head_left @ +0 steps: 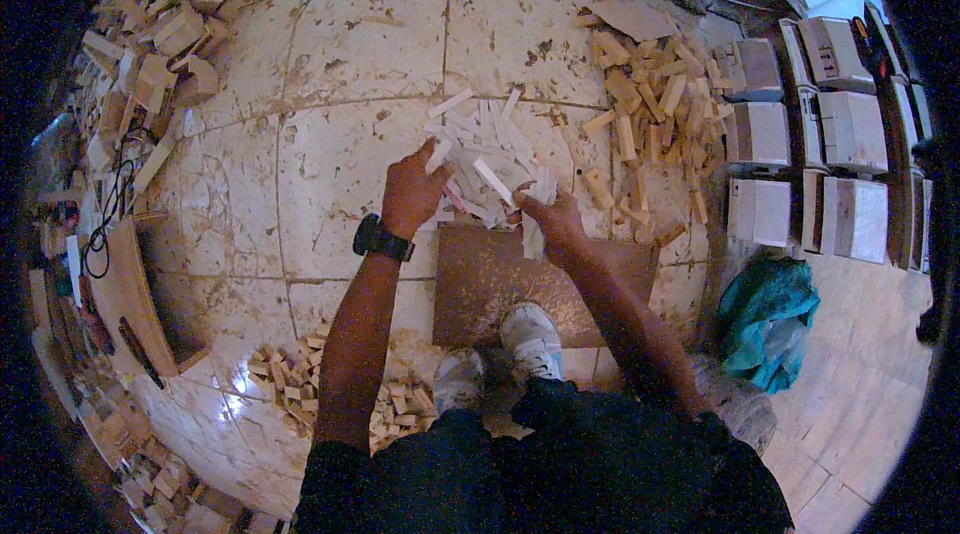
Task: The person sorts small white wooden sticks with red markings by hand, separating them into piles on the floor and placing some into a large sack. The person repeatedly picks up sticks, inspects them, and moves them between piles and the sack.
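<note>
In the middle of the floor lies a loose heap of white-painted wooden strips [486,129]. My left hand [413,196], a dark watch on its wrist, is closed at the heap's left side with a short white strip [439,155] between thumb and fingers. Across from it, my right hand [556,226] is closed on a pale, crumpled cloth-like piece [534,240]. Another white strip [492,182] slants up from its thumb; whether the fingers grip that strip too is hard to tell. Something reddish shows between the hands, too small to name.
A brown board [500,284] lies before my shoes. Bare wood blocks [655,109] are heaped to the right, larger offcuts [170,44] at far left, small blocks [290,379] near left. White boxy pieces [757,134] stand in rows at right, above a green sack [768,324].
</note>
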A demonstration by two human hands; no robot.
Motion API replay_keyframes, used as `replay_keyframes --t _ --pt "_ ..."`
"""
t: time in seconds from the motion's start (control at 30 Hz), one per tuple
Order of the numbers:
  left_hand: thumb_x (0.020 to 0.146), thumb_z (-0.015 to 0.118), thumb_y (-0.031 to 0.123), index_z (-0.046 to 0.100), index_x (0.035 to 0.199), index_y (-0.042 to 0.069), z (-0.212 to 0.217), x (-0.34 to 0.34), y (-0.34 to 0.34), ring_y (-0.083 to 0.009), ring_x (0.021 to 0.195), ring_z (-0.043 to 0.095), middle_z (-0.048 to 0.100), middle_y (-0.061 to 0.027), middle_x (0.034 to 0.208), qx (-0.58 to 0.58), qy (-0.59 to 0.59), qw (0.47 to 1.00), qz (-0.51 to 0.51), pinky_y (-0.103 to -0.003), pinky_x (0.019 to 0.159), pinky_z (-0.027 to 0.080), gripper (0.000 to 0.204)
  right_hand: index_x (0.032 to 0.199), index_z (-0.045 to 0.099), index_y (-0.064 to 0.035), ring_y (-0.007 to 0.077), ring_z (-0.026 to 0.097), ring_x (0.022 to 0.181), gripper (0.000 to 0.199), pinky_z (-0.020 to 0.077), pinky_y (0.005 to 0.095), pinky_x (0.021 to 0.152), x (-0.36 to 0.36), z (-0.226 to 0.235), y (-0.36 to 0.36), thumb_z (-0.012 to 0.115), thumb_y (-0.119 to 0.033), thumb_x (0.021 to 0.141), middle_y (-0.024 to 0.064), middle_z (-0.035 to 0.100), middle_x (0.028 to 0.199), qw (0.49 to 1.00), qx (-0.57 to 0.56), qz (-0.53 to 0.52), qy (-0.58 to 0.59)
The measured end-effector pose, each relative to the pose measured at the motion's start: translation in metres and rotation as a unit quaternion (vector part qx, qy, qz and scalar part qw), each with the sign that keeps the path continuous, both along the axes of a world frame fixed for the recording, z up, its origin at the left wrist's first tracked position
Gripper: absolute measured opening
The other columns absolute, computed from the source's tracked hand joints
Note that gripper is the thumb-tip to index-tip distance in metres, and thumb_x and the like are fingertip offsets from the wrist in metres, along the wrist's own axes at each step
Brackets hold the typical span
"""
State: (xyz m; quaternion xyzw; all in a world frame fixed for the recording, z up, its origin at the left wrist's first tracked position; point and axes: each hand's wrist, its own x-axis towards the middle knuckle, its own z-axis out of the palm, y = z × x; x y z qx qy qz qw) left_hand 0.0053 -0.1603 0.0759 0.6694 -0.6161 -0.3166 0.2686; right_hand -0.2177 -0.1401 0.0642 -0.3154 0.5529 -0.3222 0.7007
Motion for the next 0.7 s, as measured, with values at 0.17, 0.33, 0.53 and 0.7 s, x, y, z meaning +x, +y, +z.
replay_keyframes --t 0.17,0.33,0.53,0.7 --pt "0.081 0.065 0.03 0.065 0.098 0.0 0.007 -0.03 0.024 -0.0071 0.061 0.054 0.065 -0.0038 0.075 0.08 0.264 0.96 0.045 -0.024 0.055 0.043 0.034 0.094 0.058 -0.004 0.0139 0.058 0.062 0.021 0.0461 0.0272 0.052 0.009 0.006 0.003 0.067 -0.015 0.079 0.0063 0.062 0.076 0.995 0.015 0.076 0.069" --pt "0.078 0.066 0.037 0.063 0.077 0.002 0.017 -0.032 0.022 -0.0144 0.052 0.052 0.06 -0.0079 0.063 0.154 0.235 0.96 0.015 -0.032 0.05 0.042 0.035 0.096 0.058 -0.0027 0.013 0.057 0.063 0.023 0.0462 0.0279 0.054 0.011 0.018 0.007 0.067 -0.017 0.079 0.0054 0.062 0.077 0.976 -0.005 0.205 0.077" --pt "0.074 0.069 0.043 0.058 0.065 0.0 0.006 -0.03 0.014 -0.0186 0.047 0.05 0.056 -0.0111 0.055 0.108 0.122 0.985 -0.066 -0.036 0.046 0.04 0.045 0.092 0.064 -0.0032 0.0135 0.057 0.07 0.022 0.046 0.0298 0.066 0.012 0.016 0.004 0.069 -0.019 0.077 0.0046 0.064 0.081 0.962 -0.025 0.268 0.036" --pt "0.076 0.067 0.03 0.061 0.072 -0.001 -0.009 -0.011 0.007 -0.016 0.049 0.052 0.058 -0.0099 0.055 0.147 0.145 0.976 0.072 -0.036 0.049 0.042 0.032 0.099 0.057 -0.0025 0.0135 0.059 0.064 0.023 0.0484 0.0276 0.056 0.001 0.009 0.009 0.067 -0.015 0.081 0.0059 0.062 0.078 0.959 0.007 0.281 0.01"
